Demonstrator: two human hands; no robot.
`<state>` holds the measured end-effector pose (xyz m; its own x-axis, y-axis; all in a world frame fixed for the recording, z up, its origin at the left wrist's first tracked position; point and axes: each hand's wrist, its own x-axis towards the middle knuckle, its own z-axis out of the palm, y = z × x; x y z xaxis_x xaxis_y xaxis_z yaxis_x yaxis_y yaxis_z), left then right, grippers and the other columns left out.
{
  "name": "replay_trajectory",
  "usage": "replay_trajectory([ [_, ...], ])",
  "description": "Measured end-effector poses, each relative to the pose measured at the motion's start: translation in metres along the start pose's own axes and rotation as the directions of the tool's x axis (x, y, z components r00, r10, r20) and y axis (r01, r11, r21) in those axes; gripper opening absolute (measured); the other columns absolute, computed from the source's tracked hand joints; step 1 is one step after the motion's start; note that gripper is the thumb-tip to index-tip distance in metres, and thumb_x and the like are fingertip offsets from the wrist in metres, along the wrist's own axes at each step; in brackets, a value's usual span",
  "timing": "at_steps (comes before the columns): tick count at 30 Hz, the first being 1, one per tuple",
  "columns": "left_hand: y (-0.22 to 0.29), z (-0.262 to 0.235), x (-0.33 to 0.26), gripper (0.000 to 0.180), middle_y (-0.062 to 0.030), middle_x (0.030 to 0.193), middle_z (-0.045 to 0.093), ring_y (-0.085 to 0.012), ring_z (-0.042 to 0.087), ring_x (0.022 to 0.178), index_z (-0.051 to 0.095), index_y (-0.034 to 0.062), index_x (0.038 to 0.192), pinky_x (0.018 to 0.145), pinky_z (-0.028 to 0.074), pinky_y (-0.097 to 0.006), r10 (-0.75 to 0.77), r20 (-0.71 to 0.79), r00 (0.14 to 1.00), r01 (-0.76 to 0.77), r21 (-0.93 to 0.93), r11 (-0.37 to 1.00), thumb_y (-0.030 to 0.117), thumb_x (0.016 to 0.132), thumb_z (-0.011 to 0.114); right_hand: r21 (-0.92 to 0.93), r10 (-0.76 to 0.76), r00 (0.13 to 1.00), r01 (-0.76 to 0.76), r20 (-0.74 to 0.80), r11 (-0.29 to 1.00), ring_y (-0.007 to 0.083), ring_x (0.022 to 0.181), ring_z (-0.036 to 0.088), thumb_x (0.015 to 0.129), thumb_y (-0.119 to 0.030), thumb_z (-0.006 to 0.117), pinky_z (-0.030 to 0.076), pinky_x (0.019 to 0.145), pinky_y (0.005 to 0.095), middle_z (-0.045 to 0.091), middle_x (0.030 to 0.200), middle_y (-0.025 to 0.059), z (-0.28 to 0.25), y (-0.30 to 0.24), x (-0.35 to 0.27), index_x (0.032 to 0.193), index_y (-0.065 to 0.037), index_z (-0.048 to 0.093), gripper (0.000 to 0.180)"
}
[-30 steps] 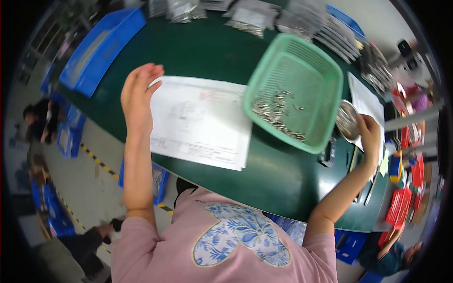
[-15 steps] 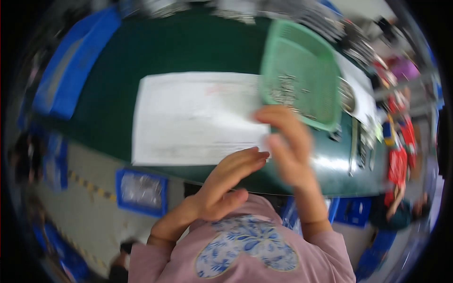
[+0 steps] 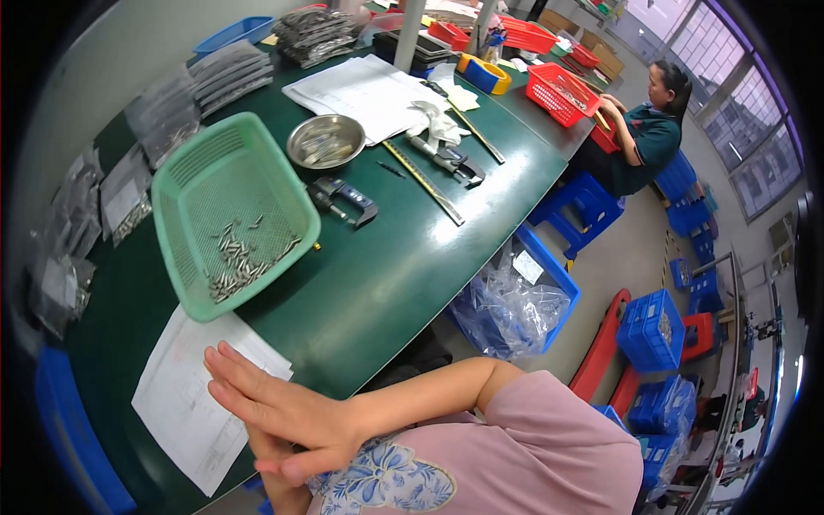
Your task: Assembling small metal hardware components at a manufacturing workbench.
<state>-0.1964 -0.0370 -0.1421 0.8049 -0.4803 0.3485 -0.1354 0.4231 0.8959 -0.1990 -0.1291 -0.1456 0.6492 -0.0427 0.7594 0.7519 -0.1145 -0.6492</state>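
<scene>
Papers [image 3: 178, 412]: lying on the green table [image 3: 343, 283], showing partly behind the right hand [image 3: 296, 412] and below the basket [image 3: 219, 184].
Right hand: stretching its fingers slightly apart, crossing in front of the left hand [image 3: 265, 446].
Left hand: mostly hiding; cannot tell whether it is spreading or pressing.
Basket: holding metal pins [image 3: 236, 266].
Bowl [image 3: 324, 164]: sitting just beside the basket.

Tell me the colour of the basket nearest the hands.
The basket is light green, clearest in the head view.

Meshed green plastic basket [image 3: 227, 184], shiny metal pins [image 3: 236, 262], smooth paper sheets [image 3: 193, 386], glossy tabletop [image 3: 360, 266]
</scene>
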Motion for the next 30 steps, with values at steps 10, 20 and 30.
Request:
replay_trajectory([
  [10, -0.012, -0.067, 0.001, 0.041, -0.0068, 0.065, 0.048, -0.0179, 0.049, 0.069, 0.049, 0.0049, 0.061, 0.064, 0.038, -0.03, 0.036, -0.596, 0.802, 0.286, 0.436, 0.853, 0.029, 0.093, 0.04, -0.89, -0.05, 0.898, -0.424, -0.437, 0.166, 0.0314, 0.086, 0.058, 0.07, -0.018, 0.068, 0.045, 0.076, 0.0393, 0.061, 0.094, 0.0169, -0.352, 0.088, 0.009, 0.095, -0.001, 0.06, 0.031],
  [20, -0.029, 0.018, 0.032, 0.02, -0.0111, 0.083, 0.056, -0.0278, 0.055, 0.074, 0.057, 0.0023, 0.097, 0.066, 0.044, -0.037, -0.007, -0.042, 0.999, 0.022, 0.372, 0.928, 0.016, 0.084, 0.053, -0.767, 0.1, 0.919, -0.376, -0.382, 0.519, 0.0127, 0.081, 0.053, 0.091, -0.02, 0.051, 0.043, 0.074, 0.0253, 0.06, 0.092, 0.0085, -0.374, 0.055, 0.075, 0.098, 0.005, 0.056, 0.026],
  [30, -0.024, -0.012, 0.031, 0.04, -0.0084, 0.107, 0.05, -0.014, 0.049, 0.098, 0.041, -0.0008, 0.12, 0.086, 0.038, -0.027, -0.038, -0.192, 0.981, -0.031, -0.344, 0.938, 0.031, 0.097, 0.032, -0.45, -0.045, 0.885, 0.279, 0.463, 0.848, 0.038, 0.11, 0.046, 0.081, -0.025, 0.055, 0.036, 0.094, 0.0442, 0.046, 0.116, 0.025, -0.038, 0.038, 0.073, 0.095, 0.0, 0.046, 0.03],
])
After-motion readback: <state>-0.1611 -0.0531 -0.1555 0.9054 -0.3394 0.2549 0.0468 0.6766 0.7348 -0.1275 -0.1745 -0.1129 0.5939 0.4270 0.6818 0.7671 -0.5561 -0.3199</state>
